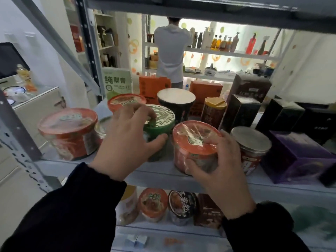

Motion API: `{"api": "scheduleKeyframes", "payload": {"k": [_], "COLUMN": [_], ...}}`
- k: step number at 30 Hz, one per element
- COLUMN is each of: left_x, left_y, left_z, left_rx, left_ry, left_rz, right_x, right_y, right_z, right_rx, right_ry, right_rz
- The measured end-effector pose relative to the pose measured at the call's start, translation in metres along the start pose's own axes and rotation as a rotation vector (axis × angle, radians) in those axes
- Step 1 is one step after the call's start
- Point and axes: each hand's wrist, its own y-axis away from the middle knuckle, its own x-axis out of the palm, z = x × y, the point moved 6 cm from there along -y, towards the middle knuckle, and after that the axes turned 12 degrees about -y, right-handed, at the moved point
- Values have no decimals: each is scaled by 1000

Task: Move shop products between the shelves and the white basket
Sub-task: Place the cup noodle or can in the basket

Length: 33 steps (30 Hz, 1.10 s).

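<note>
We face a pale grey metal shelf board (156, 176) crowded with goods. Toward the right end of its front edge sits a purple cardboard box (298, 157), and toward the left end stands a wide orange-lidded plastic noodle tub (67, 131). At the front edge, near the middle, our right hand (223, 160) wraps a smaller orange-lidded noodle cup (196, 140), fingers over the lid rim and thumb on its wall. Just beside it, deeper in, our left hand (125, 140) clasps a green round noodle cup (161, 122), fingertips on the lid and thumb against its side.
</note>
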Motion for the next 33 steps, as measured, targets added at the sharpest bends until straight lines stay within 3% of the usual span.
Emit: {"api": "scheduleKeyframes", "payload": {"k": [6, 12, 16, 18, 23, 26, 31, 33], "left_x": [4, -18, -41, -48, -51, -45, -19, -12], "left_y": [-13, -4, 15, 28, 69, 96, 142, 162], "left_z": [-7, -6, -4, 0, -14, -35, -56, -65], "left_rx": [62, 35, -45, -95, -253, -331, -448, -489], "left_ry": [-25, 181, 335, 421, 750, 847, 1149, 1149], "left_rz": [-19, -147, -158, -177, -193, -192, -183, -175], "right_x": [3, 3, 4, 9, 26, 33, 25, 23], "right_y": [2, 4, 13, 22, 48, 66, 95, 107], "right_z": [11, 9, 35, 47, 50, 44, 11, 0], "right_rx": [-110, -100, -292, -345, -146, 51, 370, 458], "right_ry": [224, 220, 154, 22, -335, -712, -1074, -1200], "right_rz": [-24, -44, -122, -81, 172, 348, 358, 377]}}
